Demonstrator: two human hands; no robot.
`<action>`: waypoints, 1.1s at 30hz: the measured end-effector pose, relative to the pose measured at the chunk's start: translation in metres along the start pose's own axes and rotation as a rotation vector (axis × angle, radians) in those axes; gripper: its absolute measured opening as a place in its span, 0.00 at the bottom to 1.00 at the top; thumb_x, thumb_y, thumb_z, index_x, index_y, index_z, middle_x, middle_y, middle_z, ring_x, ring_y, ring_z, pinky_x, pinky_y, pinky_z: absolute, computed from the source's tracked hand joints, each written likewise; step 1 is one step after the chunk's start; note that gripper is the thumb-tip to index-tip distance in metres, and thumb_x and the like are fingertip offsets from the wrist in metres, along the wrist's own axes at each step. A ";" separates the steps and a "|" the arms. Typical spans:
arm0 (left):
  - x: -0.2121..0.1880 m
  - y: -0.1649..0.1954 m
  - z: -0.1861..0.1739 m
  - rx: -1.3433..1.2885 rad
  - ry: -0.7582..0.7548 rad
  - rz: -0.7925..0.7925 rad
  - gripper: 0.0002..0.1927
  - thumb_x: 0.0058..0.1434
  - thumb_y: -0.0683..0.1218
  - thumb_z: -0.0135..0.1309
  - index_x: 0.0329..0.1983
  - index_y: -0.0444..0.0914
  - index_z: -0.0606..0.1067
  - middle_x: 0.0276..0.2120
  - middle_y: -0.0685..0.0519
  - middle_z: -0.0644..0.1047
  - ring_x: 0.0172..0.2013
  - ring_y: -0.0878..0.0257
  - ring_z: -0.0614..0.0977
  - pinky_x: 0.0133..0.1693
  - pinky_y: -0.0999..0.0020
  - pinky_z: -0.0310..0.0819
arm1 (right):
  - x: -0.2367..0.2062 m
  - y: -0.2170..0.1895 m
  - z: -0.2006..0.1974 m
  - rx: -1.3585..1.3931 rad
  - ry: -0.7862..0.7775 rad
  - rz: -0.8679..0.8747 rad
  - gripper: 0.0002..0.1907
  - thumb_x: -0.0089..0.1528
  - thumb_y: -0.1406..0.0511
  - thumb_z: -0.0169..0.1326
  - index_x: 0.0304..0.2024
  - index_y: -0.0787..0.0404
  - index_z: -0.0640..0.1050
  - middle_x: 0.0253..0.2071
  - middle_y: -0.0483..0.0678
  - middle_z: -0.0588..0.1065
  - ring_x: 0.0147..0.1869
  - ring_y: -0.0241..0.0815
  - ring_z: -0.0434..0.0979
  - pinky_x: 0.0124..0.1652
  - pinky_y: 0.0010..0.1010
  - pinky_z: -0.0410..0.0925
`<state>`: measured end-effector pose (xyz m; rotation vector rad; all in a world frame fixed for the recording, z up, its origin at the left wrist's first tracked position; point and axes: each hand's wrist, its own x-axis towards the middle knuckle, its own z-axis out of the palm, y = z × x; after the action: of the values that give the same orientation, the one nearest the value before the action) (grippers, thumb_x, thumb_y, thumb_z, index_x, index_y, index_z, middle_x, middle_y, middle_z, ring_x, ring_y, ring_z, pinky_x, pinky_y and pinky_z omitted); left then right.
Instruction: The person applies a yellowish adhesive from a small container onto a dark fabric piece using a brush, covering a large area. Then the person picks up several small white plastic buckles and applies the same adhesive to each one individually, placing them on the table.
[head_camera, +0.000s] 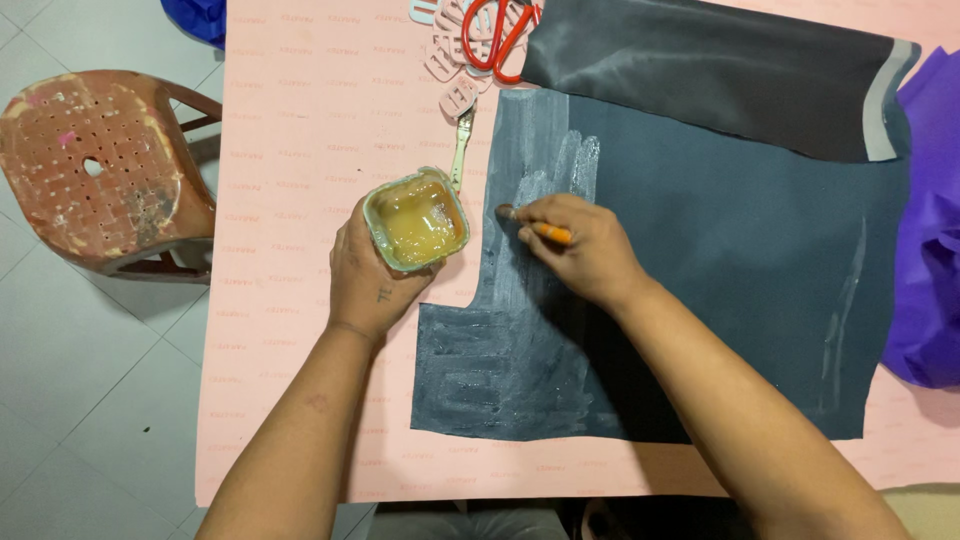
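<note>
- Glue work is underway in the head view, and by my reading roughly a third of it is done; the left strip of the dark grey sheet (720, 300) shows wet, streaky brush marks from its top edge down to the stepped lower-left corner, while the wide middle and right side look matt and dry, save for one thin pale streak near the right edge.
- Right hand (585, 250) is clenched around a small brush with an orange handle (550, 234); its tip touches the sheet just at the coated patch, so the spreading appears to be mid-stroke.
- Left hand (370, 280) is grasping a small squarish clear tub (416, 218) from below, fingers wrapped round its wall; the tub holds thick, amber, glossy glue and sits just beside the sheet's left edge, over the pink paper (290, 200).
- Sheet itself lies flat on that pink paper, which is smooth, faintly printed and covers the table; the sheet looks like stiff foam or leatherette, cut with a notch at the lower left.
- Second brush with a pale handle (462, 140) lies on the paper above the tub; red-handled scissors (500, 40) rest on some pale pink cut-out pieces (450, 70) at the top.
- Folded dark satin-like fabric with a light grey band (720, 70) overlaps the sheet's top; crinkly purple material (930, 230) sits at the right.
- Worn reddish plastic stool (100, 170), perforated and paint-spattered, stands on the pale tiled floor at the left.
</note>
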<state>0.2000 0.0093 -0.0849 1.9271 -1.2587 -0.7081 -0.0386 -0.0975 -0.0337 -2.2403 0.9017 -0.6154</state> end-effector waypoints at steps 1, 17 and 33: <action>0.000 -0.002 -0.001 0.007 0.000 0.005 0.52 0.42 0.55 0.75 0.68 0.44 0.61 0.60 0.48 0.73 0.61 0.48 0.71 0.61 0.52 0.65 | -0.004 -0.007 0.003 0.020 -0.079 -0.017 0.08 0.62 0.70 0.62 0.43 0.60 0.80 0.43 0.48 0.81 0.46 0.45 0.83 0.46 0.31 0.75; -0.005 -0.008 0.003 0.068 0.016 -0.002 0.52 0.43 0.55 0.75 0.68 0.43 0.60 0.59 0.48 0.73 0.61 0.48 0.71 0.61 0.51 0.63 | -0.041 -0.043 0.014 0.212 -0.322 0.010 0.08 0.60 0.70 0.62 0.42 0.60 0.80 0.42 0.48 0.81 0.45 0.43 0.84 0.45 0.31 0.77; -0.011 -0.012 0.003 0.086 -0.002 -0.040 0.55 0.40 0.55 0.75 0.69 0.44 0.57 0.59 0.47 0.71 0.62 0.49 0.69 0.62 0.51 0.60 | 0.035 0.028 0.009 0.162 0.094 0.197 0.06 0.65 0.67 0.60 0.44 0.61 0.81 0.43 0.48 0.83 0.45 0.42 0.84 0.46 0.29 0.74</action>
<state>0.1997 0.0222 -0.0955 2.0265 -1.2735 -0.6862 -0.0228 -0.1357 -0.0535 -1.9644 1.0649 -0.6814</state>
